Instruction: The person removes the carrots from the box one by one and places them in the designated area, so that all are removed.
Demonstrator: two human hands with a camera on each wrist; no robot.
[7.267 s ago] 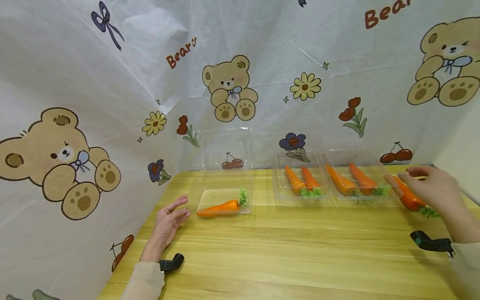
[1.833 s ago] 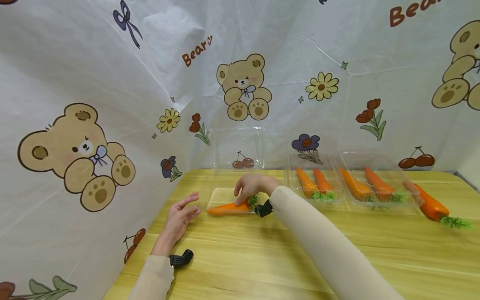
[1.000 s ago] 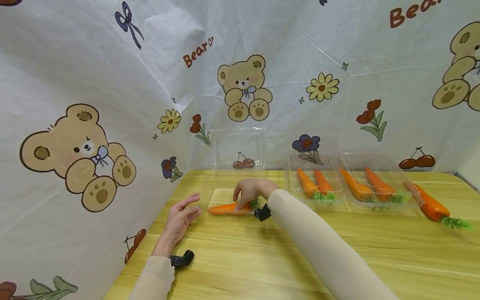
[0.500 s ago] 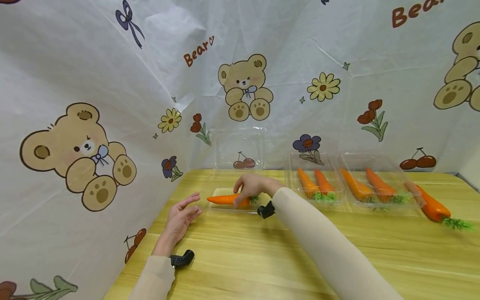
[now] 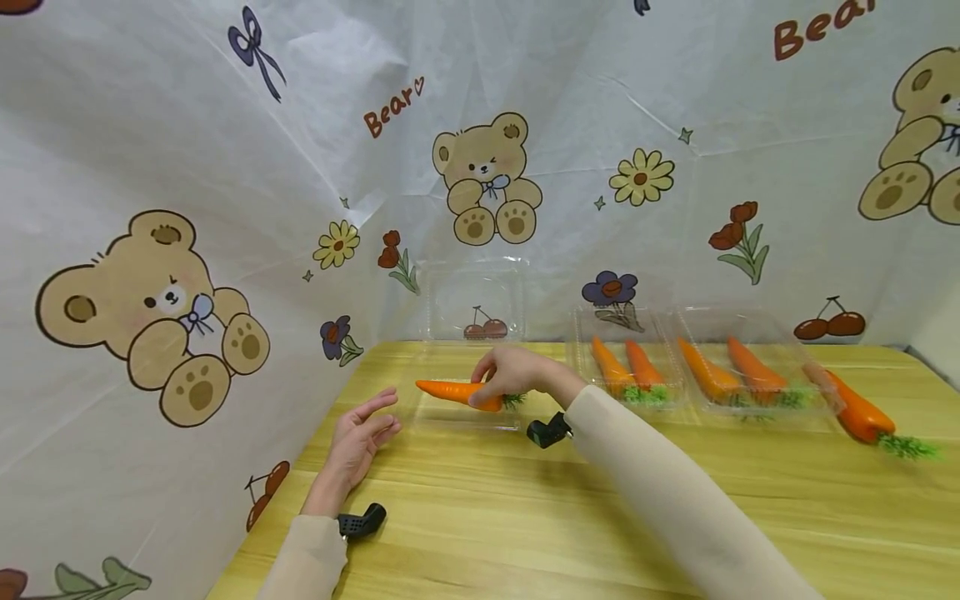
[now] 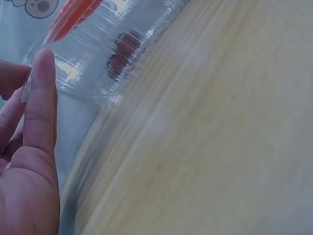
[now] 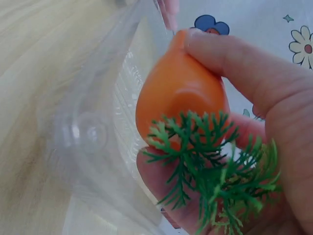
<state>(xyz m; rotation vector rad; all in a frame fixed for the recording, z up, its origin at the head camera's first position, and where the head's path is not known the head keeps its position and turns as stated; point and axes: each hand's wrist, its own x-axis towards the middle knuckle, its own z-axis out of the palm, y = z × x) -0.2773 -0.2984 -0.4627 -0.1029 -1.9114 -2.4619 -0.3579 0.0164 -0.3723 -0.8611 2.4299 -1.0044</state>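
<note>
Head view: I look forward and down over the yellow wood-grain tabletop (image 5: pixel 480 525) to the far white bear-printed sheet (image 5: pixel 570 75), with my left hand (image 5: pixel 357 437) and right hand (image 5: pixel 517 372) both in frame. Left wrist view: tilted, close along the left hand. Right wrist view: close-up, facing the green leafy top (image 7: pixel 210 169) of the orange carrot (image 5: pixel 448 391). All three share that carrot and the open, clear plastic box (image 7: pixel 88 142).

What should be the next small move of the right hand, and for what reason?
Probably the right hand should lift its carrot slightly higher before any sideways move. It grips the thick end, beside the green leaves, and the carrot appears low over the open plastic box, whose rim could catch it.
</note>
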